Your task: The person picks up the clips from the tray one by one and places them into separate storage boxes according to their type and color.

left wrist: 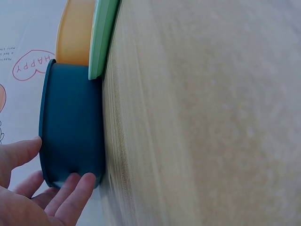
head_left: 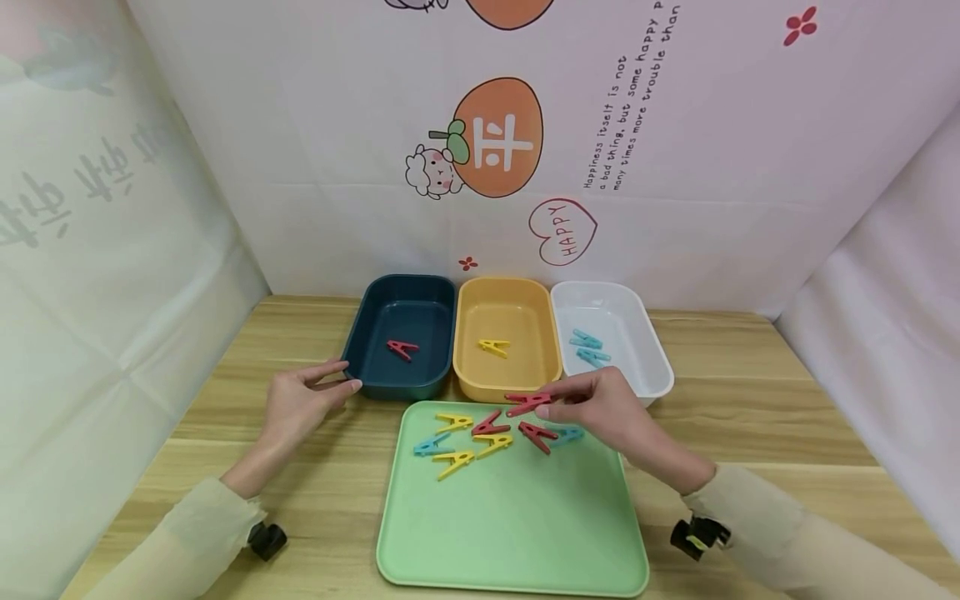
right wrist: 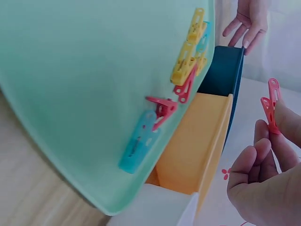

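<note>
My right hand (head_left: 603,408) pinches a red clothespin (right wrist: 271,106) between thumb and fingers, held over the back edge of the green tray (head_left: 510,525). Fingers fairly straight, my left hand (head_left: 303,404) touches the near left corner of the dark blue bin (left wrist: 73,125). On the tray lie three yellow clothespins (head_left: 454,463), two red clothespins (head_left: 537,435) and two light blue clothespins (head_left: 431,445). One red clothespin (head_left: 402,348) lies in the dark blue bin.
A yellow bin (head_left: 508,387) holds one yellow clothespin (head_left: 494,347). Beside it, a white bin (head_left: 654,367) contains two light blue clothespins (head_left: 592,357). The three bins stand in a row behind the tray on a wooden table (head_left: 772,433), with a printed cloth (head_left: 697,167) behind.
</note>
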The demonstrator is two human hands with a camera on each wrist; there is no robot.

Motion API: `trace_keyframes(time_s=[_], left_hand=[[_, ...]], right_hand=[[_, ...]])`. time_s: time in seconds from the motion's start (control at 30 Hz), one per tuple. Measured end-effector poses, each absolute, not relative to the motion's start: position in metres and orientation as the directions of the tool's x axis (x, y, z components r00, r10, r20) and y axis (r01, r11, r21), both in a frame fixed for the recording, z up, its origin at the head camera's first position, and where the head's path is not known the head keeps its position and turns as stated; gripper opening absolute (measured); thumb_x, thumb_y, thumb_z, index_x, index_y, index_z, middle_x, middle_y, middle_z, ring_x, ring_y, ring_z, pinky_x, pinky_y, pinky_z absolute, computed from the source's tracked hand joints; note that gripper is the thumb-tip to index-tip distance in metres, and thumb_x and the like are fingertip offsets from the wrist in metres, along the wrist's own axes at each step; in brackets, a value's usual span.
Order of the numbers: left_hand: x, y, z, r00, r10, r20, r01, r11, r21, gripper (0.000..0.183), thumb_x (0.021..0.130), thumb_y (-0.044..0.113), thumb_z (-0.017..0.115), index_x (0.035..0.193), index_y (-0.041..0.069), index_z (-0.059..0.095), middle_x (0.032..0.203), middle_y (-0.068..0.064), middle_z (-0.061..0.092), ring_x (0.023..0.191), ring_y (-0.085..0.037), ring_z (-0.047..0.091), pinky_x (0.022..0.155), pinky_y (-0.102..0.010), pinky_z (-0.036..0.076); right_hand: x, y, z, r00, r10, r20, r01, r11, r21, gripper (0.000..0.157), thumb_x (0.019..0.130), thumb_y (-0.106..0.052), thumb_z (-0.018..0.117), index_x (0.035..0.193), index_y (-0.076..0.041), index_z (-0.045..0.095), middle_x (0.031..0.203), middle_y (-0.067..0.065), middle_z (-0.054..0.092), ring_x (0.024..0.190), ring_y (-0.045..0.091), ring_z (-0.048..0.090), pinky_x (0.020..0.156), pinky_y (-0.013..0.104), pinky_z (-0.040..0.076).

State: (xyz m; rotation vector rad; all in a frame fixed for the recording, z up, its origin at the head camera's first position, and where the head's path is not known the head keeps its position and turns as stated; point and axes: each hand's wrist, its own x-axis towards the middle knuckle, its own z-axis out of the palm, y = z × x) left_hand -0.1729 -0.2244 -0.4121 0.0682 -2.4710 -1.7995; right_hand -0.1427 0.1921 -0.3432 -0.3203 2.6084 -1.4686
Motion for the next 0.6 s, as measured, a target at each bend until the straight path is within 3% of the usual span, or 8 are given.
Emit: trace_keyframes(time_s=[0.47, 0.6], left_hand=[[-0.173, -0.224, -0.412, -0.995, -0.087, 0.046, 0.016, 0.315, 0.949, 0.054, 0.091, 0.023, 0.087, 0.135, -0.004, 0.069, 0.153, -0.02, 0.053, 0.092, -0.005, 0.076, 0.079, -0.034, 0.064], [-0.173, -0.224, -0.412, -0.995, -0.085, 0.049, 0.02, 0.313, 0.95, 0.054, 0.092, 0.022, 0.087, 0.135, -0.004, 0.069, 0.153, -0.02, 0.053, 0.091, -0.006, 0.076, 0.079, -0.034, 0.064]], right_hand=[[-0.165, 0.17, -0.33, -0.975, -0.217, -0.044, -0.074, 0.507, -0.859, 0.027, 0.09, -0.019, 0.088, 0.112, -0.005, 0.083, 0.09, 0.006, 0.074, 0.079, 0.025, 0.06, 0.06, 0.026, 0.051], [-0.172, 0.164, -0.328, -0.976, -0.212, -0.054, -0.063, 0.507, -0.86, 0.027, 0.09, -0.02, 0.087, 0.113, -0.005, 0.083, 0.089, 0.007, 0.072, 0.074, 0.024, 0.057, 0.055, 0.025, 0.044]])
